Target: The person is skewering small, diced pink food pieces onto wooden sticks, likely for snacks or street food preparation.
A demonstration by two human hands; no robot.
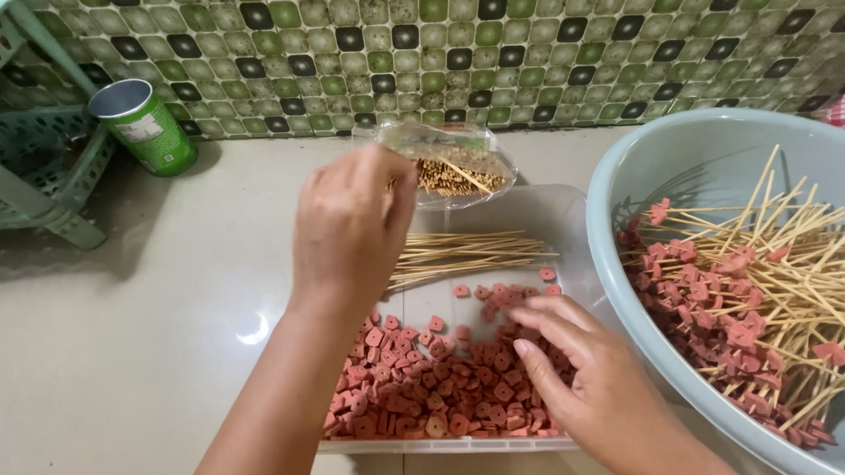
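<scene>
A green plastic rack (32,158) and a tipped green metal can (145,125) lie on the pale floor well left of the hands. The left hand (352,230) hovers with fingers bunched over loose bamboo skewers (464,251), near a clear bag of more sticks (453,168); whether it pinches one cannot be told. The right hand (577,365), fingers spread, rests on small pink heart-shaped sausage slices (436,388) in a shallow clear plastic tray (453,445). To its right, a pale blue plastic basin (716,145) holds loaded skewers (758,287). Sharp tips could prick fingers; a nudge might scatter slices over the low rim.
</scene>
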